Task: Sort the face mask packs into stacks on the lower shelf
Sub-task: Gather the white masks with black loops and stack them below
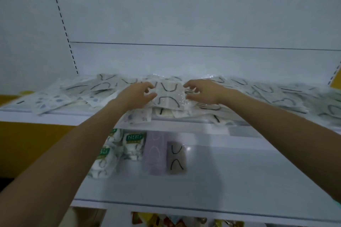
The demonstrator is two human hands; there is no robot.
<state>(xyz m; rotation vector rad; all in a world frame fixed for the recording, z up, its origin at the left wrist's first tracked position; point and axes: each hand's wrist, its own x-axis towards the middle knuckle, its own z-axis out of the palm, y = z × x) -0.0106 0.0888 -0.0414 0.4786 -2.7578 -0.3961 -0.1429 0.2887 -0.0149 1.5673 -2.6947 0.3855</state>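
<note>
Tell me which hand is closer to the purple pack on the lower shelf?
Left. The left hand is on the upper shelf, almost straight above the purple pack. The right hand is up there too, but farther off to the right.

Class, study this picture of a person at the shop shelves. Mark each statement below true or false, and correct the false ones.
1. Both hands reach to the upper shelf. True: the left hand and the right hand flank one mask pack.
2. The lower shelf holds no packs. False: it holds green-labelled packs, lilac packs and a grey pack.
3. The lilac packs lie left of the grey pack. True.
4. The packs on the upper shelf lie in neat stacks. False: they lie in a loose heap.
</note>
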